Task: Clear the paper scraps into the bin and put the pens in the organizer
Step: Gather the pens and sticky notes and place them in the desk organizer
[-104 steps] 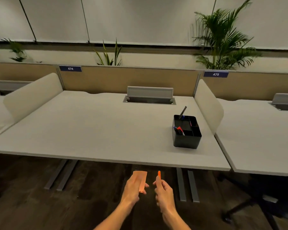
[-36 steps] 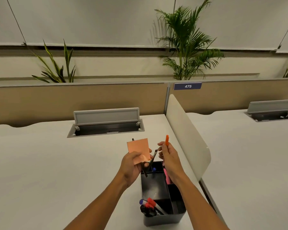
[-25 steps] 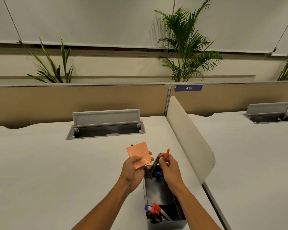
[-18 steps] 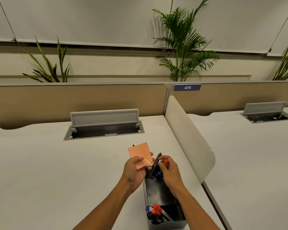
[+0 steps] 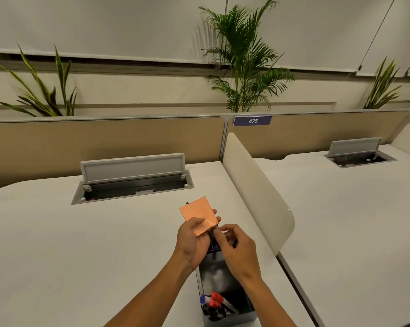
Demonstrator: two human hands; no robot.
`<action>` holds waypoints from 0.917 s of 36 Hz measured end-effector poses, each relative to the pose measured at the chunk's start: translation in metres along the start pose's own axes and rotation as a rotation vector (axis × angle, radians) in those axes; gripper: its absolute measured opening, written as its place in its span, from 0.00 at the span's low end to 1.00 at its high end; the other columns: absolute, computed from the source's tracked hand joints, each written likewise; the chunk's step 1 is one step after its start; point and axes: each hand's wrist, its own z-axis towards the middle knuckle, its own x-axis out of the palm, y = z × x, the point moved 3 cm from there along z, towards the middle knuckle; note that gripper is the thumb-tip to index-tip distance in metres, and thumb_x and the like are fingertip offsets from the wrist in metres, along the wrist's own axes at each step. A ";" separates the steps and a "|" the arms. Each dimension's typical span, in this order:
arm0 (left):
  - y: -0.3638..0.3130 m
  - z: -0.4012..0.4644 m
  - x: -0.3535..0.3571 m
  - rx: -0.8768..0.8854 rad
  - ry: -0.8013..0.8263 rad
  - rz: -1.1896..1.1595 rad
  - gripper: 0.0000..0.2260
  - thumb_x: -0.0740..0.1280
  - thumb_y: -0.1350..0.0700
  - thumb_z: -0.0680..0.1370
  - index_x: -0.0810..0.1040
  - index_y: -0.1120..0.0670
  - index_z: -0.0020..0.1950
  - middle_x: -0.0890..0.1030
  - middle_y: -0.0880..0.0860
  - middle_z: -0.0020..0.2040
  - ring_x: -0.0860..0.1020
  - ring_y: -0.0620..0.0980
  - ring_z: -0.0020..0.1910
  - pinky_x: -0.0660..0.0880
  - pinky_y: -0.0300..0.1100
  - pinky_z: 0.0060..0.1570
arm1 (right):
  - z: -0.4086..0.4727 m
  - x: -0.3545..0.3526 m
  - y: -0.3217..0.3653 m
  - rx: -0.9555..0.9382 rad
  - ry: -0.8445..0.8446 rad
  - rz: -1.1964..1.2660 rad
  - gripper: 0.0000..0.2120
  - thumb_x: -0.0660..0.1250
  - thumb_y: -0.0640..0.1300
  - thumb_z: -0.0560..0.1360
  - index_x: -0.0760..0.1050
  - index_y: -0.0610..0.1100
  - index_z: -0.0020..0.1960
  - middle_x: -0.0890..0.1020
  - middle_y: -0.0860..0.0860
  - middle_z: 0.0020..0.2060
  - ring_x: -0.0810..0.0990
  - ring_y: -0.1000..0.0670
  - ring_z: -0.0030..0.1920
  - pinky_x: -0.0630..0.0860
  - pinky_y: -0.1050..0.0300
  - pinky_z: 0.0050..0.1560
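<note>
Orange square paper scrap (image 5: pixel 198 212) stands upright in our left hand (image 5: pixel 194 241), pinched at its lower edge between thumb and curled fingers, above the far end of the black rectangular plastic organizer (image 5: pixel 225 279) on the white desk (image 5: pixel 81 244). No bin is in view, so we judge that the scrap goes out later. Just to the right, and touching the left hand, our right hand (image 5: pixel 237 249) hovers over the organizer's far compartment with fingers curled downward. Whether they pinch a pen we cannot tell, since the fingertips hide it. The compartment lies directly below these fingers, so a pen should go in upright. Red and blue capped markers (image 5: pixel 213 300) lie in the near compartment.
</note>
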 end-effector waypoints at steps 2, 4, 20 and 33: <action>0.000 0.001 0.001 0.012 -0.006 -0.003 0.15 0.56 0.62 0.77 0.70 0.61 0.62 0.82 0.62 0.55 0.81 0.59 0.52 0.77 0.51 0.51 | -0.004 0.001 0.000 0.013 0.048 0.007 0.12 0.70 0.63 0.72 0.77 0.61 0.52 0.82 0.60 0.39 0.81 0.57 0.44 0.77 0.70 0.44; 0.000 0.002 0.001 0.041 -0.018 -0.023 0.15 0.56 0.62 0.77 0.70 0.61 0.63 0.82 0.62 0.55 0.82 0.58 0.48 0.77 0.50 0.53 | -0.004 -0.001 -0.002 0.037 0.073 0.001 0.11 0.72 0.60 0.72 0.78 0.61 0.52 0.82 0.62 0.41 0.80 0.59 0.47 0.76 0.71 0.44; -0.014 0.007 -0.004 0.114 -0.020 -0.004 0.16 0.53 0.62 0.79 0.66 0.55 0.67 0.80 0.62 0.61 0.79 0.63 0.60 0.71 0.58 0.64 | 0.019 -0.068 -0.003 0.093 -0.123 0.192 0.06 0.74 0.47 0.74 0.85 0.59 0.45 0.86 0.56 0.41 0.82 0.56 0.42 0.76 0.67 0.41; -0.012 0.005 -0.018 0.115 -0.115 0.120 0.14 0.58 0.60 0.81 0.70 0.57 0.66 0.81 0.61 0.59 0.78 0.62 0.59 0.72 0.57 0.64 | 0.034 -0.074 0.007 0.021 -0.012 -0.280 0.05 0.71 0.47 0.71 0.83 0.56 0.38 0.83 0.63 0.34 0.81 0.62 0.41 0.74 0.68 0.41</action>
